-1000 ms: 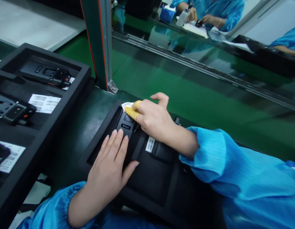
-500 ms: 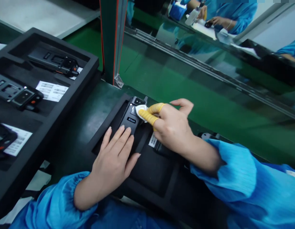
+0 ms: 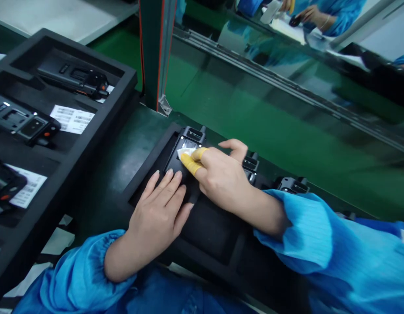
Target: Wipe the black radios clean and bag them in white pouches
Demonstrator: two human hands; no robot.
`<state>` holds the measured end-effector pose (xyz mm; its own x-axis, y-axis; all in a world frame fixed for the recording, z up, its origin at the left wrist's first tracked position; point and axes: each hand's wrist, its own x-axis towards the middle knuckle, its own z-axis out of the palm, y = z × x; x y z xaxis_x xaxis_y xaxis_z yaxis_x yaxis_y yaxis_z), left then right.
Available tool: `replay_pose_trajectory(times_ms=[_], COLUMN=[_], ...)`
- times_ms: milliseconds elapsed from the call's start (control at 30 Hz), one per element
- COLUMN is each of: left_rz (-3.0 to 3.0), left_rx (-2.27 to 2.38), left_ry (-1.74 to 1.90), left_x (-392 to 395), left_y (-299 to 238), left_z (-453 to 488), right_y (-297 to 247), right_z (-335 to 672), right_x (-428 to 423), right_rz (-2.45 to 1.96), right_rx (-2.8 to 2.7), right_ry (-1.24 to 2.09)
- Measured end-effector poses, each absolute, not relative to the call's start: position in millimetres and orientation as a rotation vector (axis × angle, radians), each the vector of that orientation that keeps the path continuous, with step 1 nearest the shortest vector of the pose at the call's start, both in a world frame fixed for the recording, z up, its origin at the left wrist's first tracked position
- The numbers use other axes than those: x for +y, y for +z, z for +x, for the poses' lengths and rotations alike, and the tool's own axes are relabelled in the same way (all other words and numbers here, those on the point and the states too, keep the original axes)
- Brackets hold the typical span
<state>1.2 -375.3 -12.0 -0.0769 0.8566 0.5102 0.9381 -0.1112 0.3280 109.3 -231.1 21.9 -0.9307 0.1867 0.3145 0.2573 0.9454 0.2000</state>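
A black handheld device [image 3: 185, 148] lies in a slot of a black foam tray [image 3: 146, 168] in front of me. My left hand [image 3: 156, 213] rests flat on the device's lower part, fingers stretched out together. My right hand [image 3: 218, 174], with yellow finger cots on two fingers, pinches a small white cloth [image 3: 184, 152] and presses it onto the device's face. More black devices [image 3: 292, 185] sit in the tray to the right, partly hidden by my blue sleeve.
A second black foam tray [image 3: 123, 83] at the left holds several devices [image 3: 25, 124] and barcode labels [image 3: 71, 118]. A green post [image 3: 154, 52] stands behind it. A green conveyor belt [image 3: 254, 117] runs beyond. Another person's hands [image 3: 306, 13] work at the far top right.
My right hand slid the white cloth back and forth over the device's upper face. The left hand stayed flat on the device. The view shifted slightly, showing more devices at right.
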Motion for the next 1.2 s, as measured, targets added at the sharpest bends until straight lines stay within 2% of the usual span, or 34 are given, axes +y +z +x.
replay_pose_trajectory(times_ms=[167, 333, 533, 633, 767, 967, 1200], left_rz=[-2.053, -2.072, -2.124, -2.199, -2.386, -2.555, -2.592], left_rx=[-2.016, -2.041, -1.986, -1.923, -1.809, -1.762, -1.756], left_ry=[-0.936, -0.911, -0.868, -0.798, -0.803, -0.702, -0.7], left_x=[-376.0, -376.5, -378.4, -376.0, -370.4, -362.6, -364.8], left_y=[-12.4, -10.9, -8.6, -1.2, 8.7, 1.1, -3.7], left_z=[0.6, -0.1, -1.6, 7.7, 36.2, 66.4, 64.1], right_y=[19.5, 31.8, 51.8, 48.4, 37.5, 23.0, 19.2], right_z=[99.2, 142.0, 213.9, 236.5, 244.0, 217.2, 231.1], right_x=[-234.8, -229.3, -218.6, -219.9, -229.2, -238.2, -240.5], right_rz=[-0.303, -0.378, -0.86, -0.965, -0.958, -0.654, -0.668], right_rx=[-2.905, -2.857, -2.652, -2.639, -2.684, -2.816, -2.832], right_ry=[-0.254, -0.299, -0.283, -0.292, -0.276, -0.206, -0.218])
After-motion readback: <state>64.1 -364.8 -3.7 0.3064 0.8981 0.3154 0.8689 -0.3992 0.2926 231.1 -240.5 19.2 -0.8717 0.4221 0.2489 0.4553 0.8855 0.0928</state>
